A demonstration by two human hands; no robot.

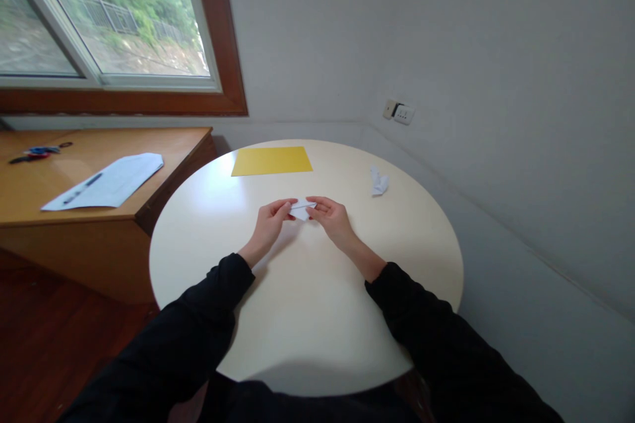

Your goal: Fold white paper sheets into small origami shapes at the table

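— Near the middle of the round cream-white table (307, 317), what are the two hands doing?

— Both meet over a small folded piece of white paper (301, 207). The left hand (270, 223) pinches its left end between thumb and fingertips; the right hand (331, 218) pinches the right end the same way. Neither hand is spread flat; the fingers are curled in on the paper.

— Why hold it from both ends?

— Judging by the grip, it keeps the small piece steady and taut along its fold, so an edge can be lined up or pressed. The paper sits low, at or just above the tabletop; whether it touches the surface cannot be told.

— How does the paper look?

— Small, white, folded into a flat pointed shape, with a thin dark crease line running across it. Much of it is hidden by the fingers.

— What lies around it?

— At twelve o'clock from the hands, towards the far rim, lies a flat yellow rectangular sheet (272, 160), well apart. At two o'clock sits a small crumpled white paper scrap (378, 181). At nine o'clock, off the table, a wooden desk (163, 145) carries a white sheet with a dark pen (106, 182).
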